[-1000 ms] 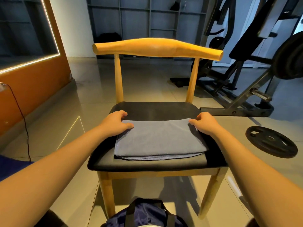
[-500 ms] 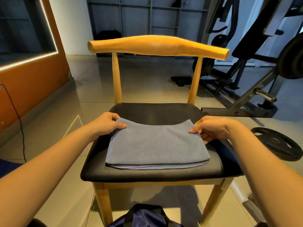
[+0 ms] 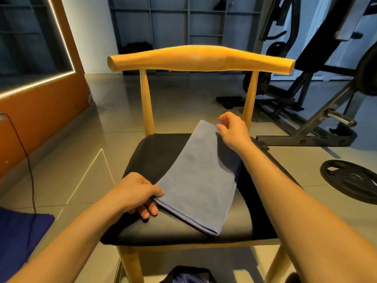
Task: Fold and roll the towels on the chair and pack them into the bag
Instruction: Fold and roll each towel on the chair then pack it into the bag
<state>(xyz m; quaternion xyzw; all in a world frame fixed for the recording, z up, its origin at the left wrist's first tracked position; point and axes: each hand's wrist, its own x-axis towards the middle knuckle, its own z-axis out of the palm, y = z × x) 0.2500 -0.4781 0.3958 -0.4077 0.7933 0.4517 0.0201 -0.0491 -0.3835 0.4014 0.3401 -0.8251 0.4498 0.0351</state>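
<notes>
A folded grey-blue soft-napped towel [image 3: 195, 180] lies diagonally on the black padded seat [image 3: 155, 158] of a wooden chair [image 3: 200, 58]. The left hand [image 3: 136, 193] pinches its stitched corner at 8 o'clock, thumb on top; the curled right hand [image 3: 232, 131] pinches the 1 o'clock corner. A navy bag [image 3: 187, 275] sits at 6 o'clock.

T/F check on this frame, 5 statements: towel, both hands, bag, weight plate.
1. The left hand grips the near corner of the towel. True.
2. The towel is rolled into a tube. False: it is folded flat and lies slantwise on the chair seat.
3. The right hand holds the towel's far corner. True.
4. The towel is packed in the bag. False: the bag sits on the floor by the chair's front edge, and the towel is on the seat.
5. The weight plate lies on the chair seat. False: it lies on the floor to the right of the chair.
</notes>
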